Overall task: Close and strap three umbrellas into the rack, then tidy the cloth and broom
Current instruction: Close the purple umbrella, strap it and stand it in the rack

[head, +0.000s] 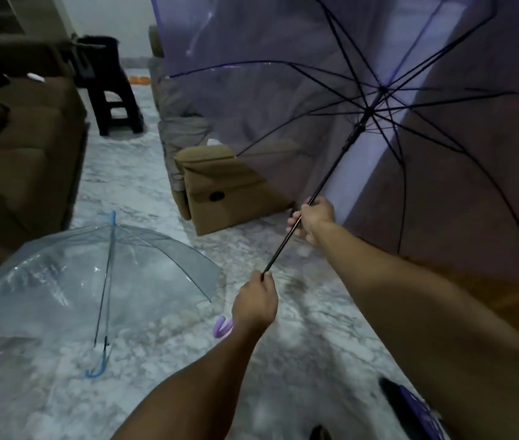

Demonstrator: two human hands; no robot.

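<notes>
I hold an open purple see-through umbrella (363,58) tilted up to the right. My left hand (255,304) grips the low end of its black shaft, just above the purple hooked handle (222,327). Higher on the shaft, my right hand (313,219) is closed around it below the runner. A second open umbrella (93,281), clear with a blue handle, lies on the floor at the left. At the bottom right edge lies a dark object with purple on it (410,408), partly cut off. No rack, cloth or broom is in view.
A brown sofa (19,160) lines the left side. A brown recliner (229,188) stands in the middle, with a grey one behind it. A dark plastic stool (108,87) stands at the back. The floor is pale marble tile (299,328).
</notes>
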